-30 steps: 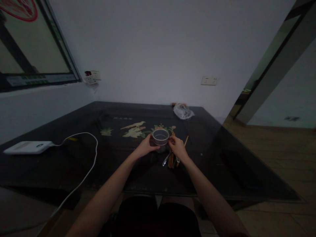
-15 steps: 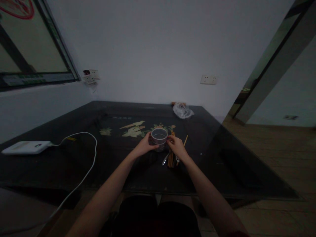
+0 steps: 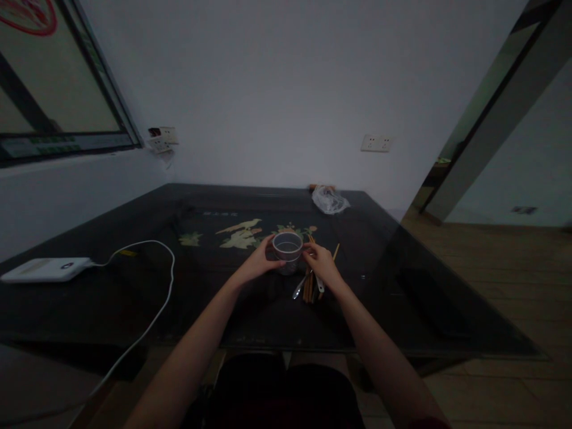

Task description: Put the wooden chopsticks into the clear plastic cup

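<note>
A round see-through container [image 3: 287, 243] with a pale rim stands upright over the dark table, its open top facing me. My left hand [image 3: 263, 261] is wrapped about its left side, the thumb across the front. At the opposite side, the bent fingertips of my right hand [image 3: 319, 262] press against the container near its rim. Under and beside my right hand lies a bundle of wooden chopsticks [image 3: 308, 290]. A shiny metal spoon [image 3: 298, 289] lies at their left, and a white handle [image 3: 320, 285] shows at their right. My right hand hides part of the bundle.
A crumpled clear plastic bag [image 3: 329, 200] lies at the table's far edge by the wall. To the left, a white device [image 3: 47, 269] trails a white cable [image 3: 172, 268] over the front edge. A flat dark object [image 3: 433, 304] lies on the right. The table [image 3: 196, 208] has printed birds and flowers.
The view has shifted very slightly. Both hands stay at the container, and the chopsticks and spoon lie as before.
</note>
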Demonstrator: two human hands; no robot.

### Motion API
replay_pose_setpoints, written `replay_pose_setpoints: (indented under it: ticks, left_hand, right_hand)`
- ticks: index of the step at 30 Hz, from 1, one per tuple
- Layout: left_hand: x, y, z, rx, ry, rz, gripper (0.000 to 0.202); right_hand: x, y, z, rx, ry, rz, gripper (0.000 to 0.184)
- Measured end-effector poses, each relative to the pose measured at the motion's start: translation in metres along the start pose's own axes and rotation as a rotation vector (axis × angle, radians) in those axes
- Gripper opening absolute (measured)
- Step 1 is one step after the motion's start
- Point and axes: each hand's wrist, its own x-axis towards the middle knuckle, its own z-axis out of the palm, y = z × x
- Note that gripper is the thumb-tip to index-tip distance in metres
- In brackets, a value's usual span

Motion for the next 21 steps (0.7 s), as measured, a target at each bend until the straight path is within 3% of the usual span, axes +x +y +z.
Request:
replay_pose_setpoints:
  ticks: [5,7,11,13,15,17,21]
  left_hand:
    - [0.002,0.004,-0.002,-0.006,0.028,0.007,0.085]
    - [0.001,0.010,-0.002,0.039,0.112,0.066,0.074]
    - [-0.013,0.028,0.000,0.397,0.446,0.397,0.035]
    - [-0.023,0.034,0.007,0.585,0.503,0.608,0.022]
    - [-0.032,0.035,0.019,0.687,0.407,0.803,0.017]
    - [-0.040,0.033,0.036,0.728,0.188,0.936,0.017]
    - [-0.047,0.024,0.070,0.795,-0.238,0.940,0.019]
  right_hand:
    - [0.004,0.002,-0.008,0.141,0.044,0.040,0.023]
    - [0.006,0.002,-0.013,0.208,0.087,0.057,0.023]
    - [0.011,0.004,-0.030,0.249,0.187,0.067,0.022]
    - [0.013,0.007,-0.041,0.240,0.235,0.089,0.023]
    - [0.014,0.011,-0.051,0.205,0.274,0.115,0.024]
    - [0.015,0.016,-0.059,0.125,0.285,0.133,0.024]
    - [0.013,0.024,-0.069,-0.143,0.202,0.210,0.018]
